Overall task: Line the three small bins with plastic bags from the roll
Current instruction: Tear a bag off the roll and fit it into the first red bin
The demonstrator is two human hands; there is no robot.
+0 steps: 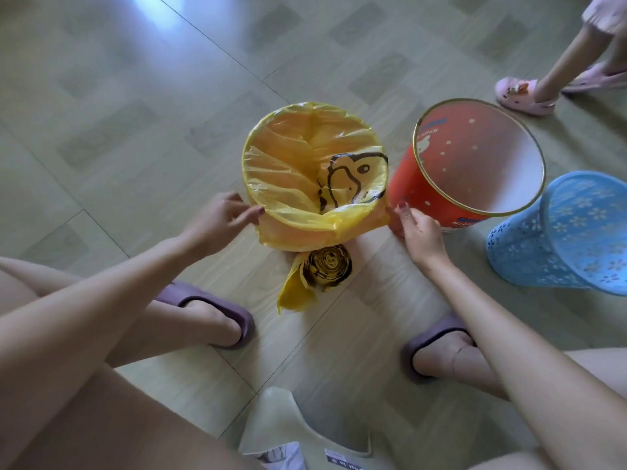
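Yellow bags sit wound up on the roll (327, 268), on the floor just in front of the first bin (271, 184), close so the next one is easy to grab. Beside that bin the left hand (222, 217) and right hand (419, 228) pinch the yellow bag's (305, 171) folded edge, tugging it snug over the rim. Behind it to the right, the red bin (424, 188) and blue bin (556, 239) lean, not lined yet.

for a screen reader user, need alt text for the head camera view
Both hands, left hand and right hand, pull a yellow bag over one bin's rim. Beside it stand an unlined red bin and blue bin; the bag roll lies on the floor.
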